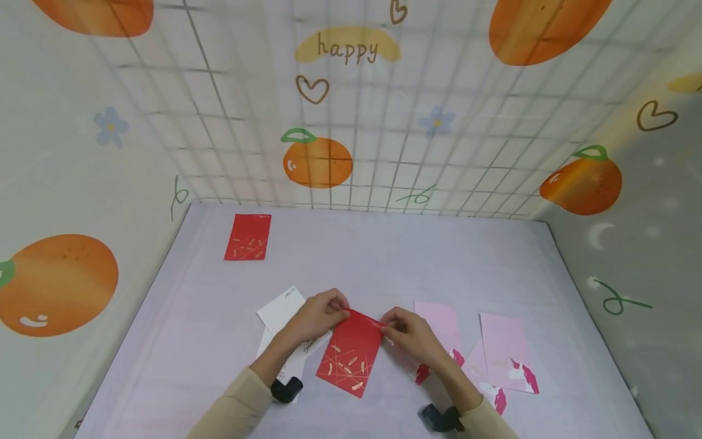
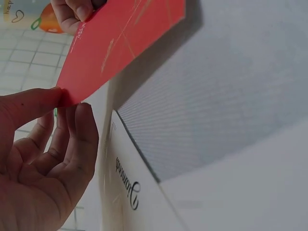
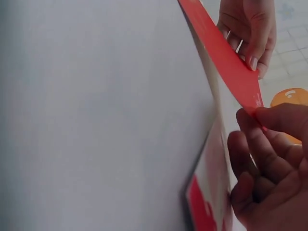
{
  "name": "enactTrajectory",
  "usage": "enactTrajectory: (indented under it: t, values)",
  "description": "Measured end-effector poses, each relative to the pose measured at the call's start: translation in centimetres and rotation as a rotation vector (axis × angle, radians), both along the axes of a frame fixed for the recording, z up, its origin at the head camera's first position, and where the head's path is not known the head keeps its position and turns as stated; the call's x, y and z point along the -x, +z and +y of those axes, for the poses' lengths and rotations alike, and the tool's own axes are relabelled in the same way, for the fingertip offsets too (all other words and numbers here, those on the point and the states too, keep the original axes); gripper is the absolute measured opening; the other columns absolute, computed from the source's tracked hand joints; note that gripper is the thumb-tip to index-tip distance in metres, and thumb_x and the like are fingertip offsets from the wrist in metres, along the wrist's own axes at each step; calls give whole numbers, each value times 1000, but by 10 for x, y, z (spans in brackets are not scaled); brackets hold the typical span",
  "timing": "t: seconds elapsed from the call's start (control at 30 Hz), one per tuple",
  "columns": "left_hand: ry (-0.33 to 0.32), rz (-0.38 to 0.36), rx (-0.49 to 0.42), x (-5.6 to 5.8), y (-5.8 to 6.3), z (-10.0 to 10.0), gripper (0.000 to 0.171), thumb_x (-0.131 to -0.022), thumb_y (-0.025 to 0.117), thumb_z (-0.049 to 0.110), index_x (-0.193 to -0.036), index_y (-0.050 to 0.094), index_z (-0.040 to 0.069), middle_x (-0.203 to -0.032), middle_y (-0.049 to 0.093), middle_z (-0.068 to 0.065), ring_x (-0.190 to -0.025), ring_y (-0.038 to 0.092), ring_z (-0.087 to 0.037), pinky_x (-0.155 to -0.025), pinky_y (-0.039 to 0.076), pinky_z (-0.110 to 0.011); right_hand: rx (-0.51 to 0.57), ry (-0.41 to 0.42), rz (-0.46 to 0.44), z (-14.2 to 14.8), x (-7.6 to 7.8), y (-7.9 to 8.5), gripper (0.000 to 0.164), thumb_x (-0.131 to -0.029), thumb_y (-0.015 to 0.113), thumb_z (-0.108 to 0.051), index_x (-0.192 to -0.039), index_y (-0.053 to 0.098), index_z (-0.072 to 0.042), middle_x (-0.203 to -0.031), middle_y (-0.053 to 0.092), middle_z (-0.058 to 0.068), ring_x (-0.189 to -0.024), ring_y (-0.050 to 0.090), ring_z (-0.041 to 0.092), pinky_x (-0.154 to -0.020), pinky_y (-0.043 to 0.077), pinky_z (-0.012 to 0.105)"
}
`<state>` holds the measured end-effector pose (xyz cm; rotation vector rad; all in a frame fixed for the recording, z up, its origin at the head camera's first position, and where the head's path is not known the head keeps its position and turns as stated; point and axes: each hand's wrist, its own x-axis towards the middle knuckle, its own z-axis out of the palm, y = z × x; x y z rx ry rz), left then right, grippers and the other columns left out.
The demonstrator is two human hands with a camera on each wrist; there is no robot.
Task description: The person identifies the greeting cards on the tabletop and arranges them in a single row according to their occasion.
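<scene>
A red card (image 1: 351, 356) with gold markings is held up by its far edge between both hands. At its far left corner the left hand (image 1: 320, 314) pinches it between thumb and fingers, as the left wrist view also shows of the red card (image 2: 115, 48). The right hand (image 1: 412, 334) pinches the far right corner; in the right wrist view its thumb (image 3: 281, 118) presses on the card's face. White cards (image 1: 281, 310) lie partly hidden under the left forearm. Beside and beneath the right hand is a pink card (image 1: 437, 320) with a unicorn print.
Another red card (image 1: 248, 238) lies at the back left of the table (image 1: 384, 256). More pink unicorn cards (image 1: 503, 347) overlap on the right. Black devices (image 1: 287, 390) are worn at both wrists. Printed curtains and a wire grid (image 1: 378, 122) enclose the table's back and sides.
</scene>
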<state>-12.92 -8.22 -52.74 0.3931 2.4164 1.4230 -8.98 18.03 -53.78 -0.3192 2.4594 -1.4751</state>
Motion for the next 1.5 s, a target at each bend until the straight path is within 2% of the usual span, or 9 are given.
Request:
enactTrajectory:
  t: [0.3,0.47,0.63,0.87,1.13,1.3,1.5]
  values:
    - [6,-43,-71,0,-1,-4,16,-94,70,18,-108,64,14,-99,66,-1,-85,68,-15,-69,59,-31,139,-10,-49,-2,-2,1,20,-95,70,-22,-112,62,-15,-98,70,1,-84,70,21,-72,59,33]
    - [5,-66,-110,1,-1,-5,17,-95,69,18,-110,63,13,-99,65,-2,-84,68,-16,-68,59,-31,207,-3,-69,-2,-2,2,21,-97,68,-20,-115,60,-13,-97,71,4,-81,71,23,-72,60,36]
    - [17,-89,-157,1,0,-5,21,-95,69,21,-113,62,12,-99,66,-4,-82,69,-19,-68,59,-34,246,-9,-41,-2,0,2,19,-98,66,-17,-115,60,-12,-95,70,6,-75,70,25,-71,60,37]
    - [27,-107,-138,-4,0,-4,30,-94,70,33,-118,62,16,-102,66,-2,-85,68,-18,-71,58,-33,277,-28,-52,1,3,4,17,-99,65,-17,-115,61,-11,-95,69,9,-72,69,27,-68,60,38]
    - [-33,-161,-177,-10,1,-6,40,-90,74,33,-123,59,15,-105,65,-2,-89,68,-19,-75,58,-34,325,-100,-49,8,9,16,20,-99,65,-16,-115,61,-5,-98,65,17,-75,69,32,-68,60,39]
    - [-63,-165,-173,-13,1,-5,40,-89,75,36,-123,61,20,-105,65,0,-90,67,-19,-77,56,-36,330,-148,-23,14,14,24,22,-99,65,-17,-115,61,-4,-100,65,18,-77,69,32,-69,60,38]
    - [-95,-181,-202,-15,0,-6,36,-89,75,32,-120,61,20,-105,66,0,-88,68,-19,-75,57,-36,367,-207,-1,22,17,29,24,-98,66,-16,-117,60,-3,-102,65,19,-78,68,33,-68,60,39]
